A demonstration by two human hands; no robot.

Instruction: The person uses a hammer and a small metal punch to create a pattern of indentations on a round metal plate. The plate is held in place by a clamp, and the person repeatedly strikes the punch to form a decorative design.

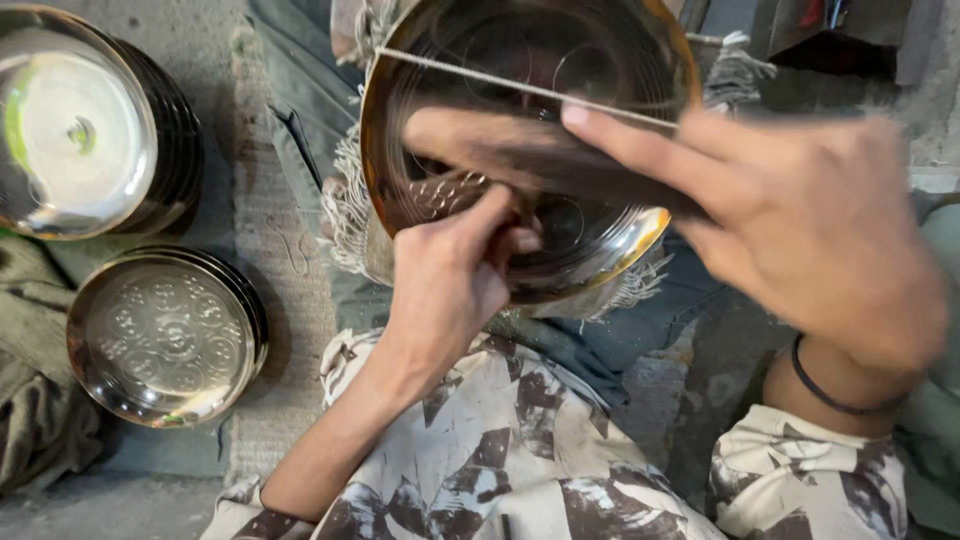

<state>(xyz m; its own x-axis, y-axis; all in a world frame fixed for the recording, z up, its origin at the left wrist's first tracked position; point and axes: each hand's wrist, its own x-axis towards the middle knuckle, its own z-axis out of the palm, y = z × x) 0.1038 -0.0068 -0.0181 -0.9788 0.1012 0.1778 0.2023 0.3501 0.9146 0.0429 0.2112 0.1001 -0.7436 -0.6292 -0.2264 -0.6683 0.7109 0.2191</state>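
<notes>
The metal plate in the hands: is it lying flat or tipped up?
Tipped up: the metal plate faces the camera, left hand at its lower rim.

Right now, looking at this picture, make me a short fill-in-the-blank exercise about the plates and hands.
1. The left hand presses on a shiny round metal ____.
2. The right hand wears a dark ____ at the wrist.
3. The two stacks of plates lie to the person's ____.
4. The plate in hand is crossed by a thin straight ____.

Missing words: plate; band; left; string

Grey concrete floor point(150, 500), worn woven mat point(275, 250), dim light.
</notes>
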